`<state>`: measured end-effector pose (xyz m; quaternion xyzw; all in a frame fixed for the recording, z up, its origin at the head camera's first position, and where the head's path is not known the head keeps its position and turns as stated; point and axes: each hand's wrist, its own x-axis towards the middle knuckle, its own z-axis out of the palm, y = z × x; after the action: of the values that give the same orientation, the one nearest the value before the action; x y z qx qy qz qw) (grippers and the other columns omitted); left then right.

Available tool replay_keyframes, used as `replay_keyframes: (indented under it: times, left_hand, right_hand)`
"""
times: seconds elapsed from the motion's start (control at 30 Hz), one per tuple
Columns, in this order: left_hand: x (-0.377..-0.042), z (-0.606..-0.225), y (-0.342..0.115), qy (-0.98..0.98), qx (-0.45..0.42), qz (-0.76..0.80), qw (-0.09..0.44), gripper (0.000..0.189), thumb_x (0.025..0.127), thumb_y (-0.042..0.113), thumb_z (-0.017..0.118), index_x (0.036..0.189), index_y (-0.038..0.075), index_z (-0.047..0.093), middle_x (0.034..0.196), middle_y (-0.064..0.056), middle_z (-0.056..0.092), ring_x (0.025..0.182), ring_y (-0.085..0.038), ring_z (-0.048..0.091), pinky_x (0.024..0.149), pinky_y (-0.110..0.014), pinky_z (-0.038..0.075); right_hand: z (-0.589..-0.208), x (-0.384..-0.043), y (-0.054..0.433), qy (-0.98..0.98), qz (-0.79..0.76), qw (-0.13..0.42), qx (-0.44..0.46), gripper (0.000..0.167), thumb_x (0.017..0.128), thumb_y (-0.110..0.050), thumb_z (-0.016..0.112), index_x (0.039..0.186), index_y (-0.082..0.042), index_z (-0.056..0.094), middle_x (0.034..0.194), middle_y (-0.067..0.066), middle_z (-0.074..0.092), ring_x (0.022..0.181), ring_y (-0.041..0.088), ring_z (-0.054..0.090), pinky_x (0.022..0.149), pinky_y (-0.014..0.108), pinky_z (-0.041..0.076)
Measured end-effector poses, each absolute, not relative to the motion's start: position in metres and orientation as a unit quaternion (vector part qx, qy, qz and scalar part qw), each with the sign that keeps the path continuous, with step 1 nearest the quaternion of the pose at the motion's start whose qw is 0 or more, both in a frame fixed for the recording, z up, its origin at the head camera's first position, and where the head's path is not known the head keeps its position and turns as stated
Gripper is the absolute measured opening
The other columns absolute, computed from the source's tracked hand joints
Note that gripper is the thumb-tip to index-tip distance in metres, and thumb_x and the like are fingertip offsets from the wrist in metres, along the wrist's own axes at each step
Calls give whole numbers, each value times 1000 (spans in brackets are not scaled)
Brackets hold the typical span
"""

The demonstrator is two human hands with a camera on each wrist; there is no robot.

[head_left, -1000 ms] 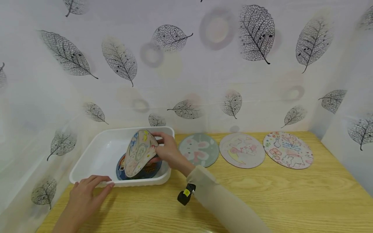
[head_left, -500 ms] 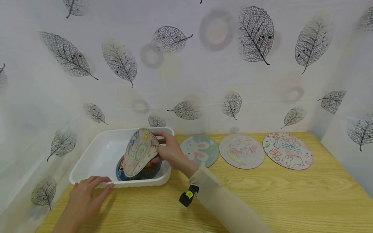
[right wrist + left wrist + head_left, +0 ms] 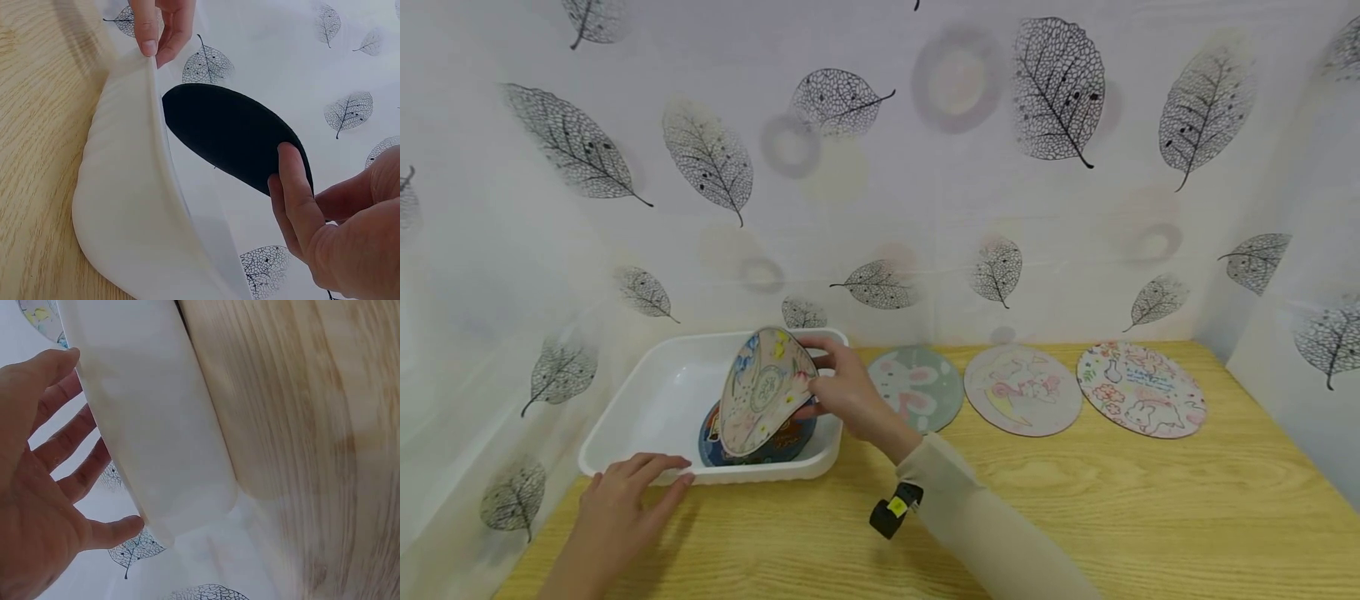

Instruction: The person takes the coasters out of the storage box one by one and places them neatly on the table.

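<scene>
Pinching a floral mat (image 3: 760,396) — right fingers (image 3: 295,178) barely parted.

One wide view, two close ones

The head view looks forward and down from well back, taking in the left hand (image 3: 625,500), right hand (image 3: 850,390), wooden table (image 3: 1075,517) and leaf-print backdrop (image 3: 910,200). The left wrist view sits close, sideways, facing the outer wall of the white tray (image 3: 156,425). The right wrist view, also close, looks past the round mat's (image 3: 228,134) dark underside. Both wrist views share the tray wall and left hand.
</scene>
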<state>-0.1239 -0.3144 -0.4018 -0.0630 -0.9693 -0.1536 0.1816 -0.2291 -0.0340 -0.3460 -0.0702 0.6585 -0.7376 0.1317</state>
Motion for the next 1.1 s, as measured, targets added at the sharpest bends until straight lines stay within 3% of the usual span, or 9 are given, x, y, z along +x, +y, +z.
replay_keyframes:
  times: [0.1, 0.23, 0.4, 0.63, 0.83, 1.1]
  left_hand:
    - [-123, -402, -311, -968, -75, -142, 194, 18, 87, 25, 82, 102, 16, 77, 108, -13, 74, 102, -43, 64, 83, -75, 42]
    - [-122, -401, -306, -967, -83, -137, 200, 17, 87, 26, 82, 101, 18, 77, 107, -10, 74, 102, -42, 64, 82, -70, 42]
    - [-121, -399, -302, -974, -63, -144, 165, 18, 92, 32, 77, 103, 18, 76, 109, -10, 74, 106, -44, 63, 87, -78, 33]
    - [-121, -400, -301, -976, -55, -144, 155, 20, 94, 34, 75, 104, 17, 76, 109, -10, 75, 105, -44, 64, 88, -73, 33]
    - [-121, -401, -300, -980, -40, -138, 140, 23, 95, 35, 74, 106, 15, 75, 112, -14, 74, 108, -46, 62, 93, -81, 29]
    - [-122, -402, -302, -972, -59, -147, 173, 19, 92, 32, 77, 103, 16, 75, 109, -11, 75, 105, -45, 63, 89, -83, 30]
  right_hand:
    - [-346, -228, -31, 657, -740, 127, -70, 69, 86, 20, 49, 141, -20, 57, 134, 19, 55, 85, 27, 70, 67, 40, 65]
    - [-347, -228, -27, 658, -740, 123, -73, 68, 86, 19, 49, 140, -21, 59, 134, 20, 55, 83, 27, 70, 67, 41, 65]
    - [-347, -227, -21, 658, -739, 123, -78, 69, 85, 18, 49, 141, -21, 58, 135, 21, 55, 83, 27, 70, 69, 42, 65]
    - [-349, -225, -16, 664, -736, 118, -61, 69, 86, 18, 49, 143, -20, 56, 137, 21, 56, 85, 28, 70, 67, 39, 65]
    - [-348, -223, -9, 663, -737, 114, -57, 67, 88, 17, 50, 144, -20, 55, 137, 21, 55, 90, 28, 69, 68, 39, 65]
    - [-348, -221, 1, 661, -740, 111, -61, 69, 89, 17, 49, 147, -19, 53, 139, 23, 53, 91, 28, 69, 71, 40, 65]
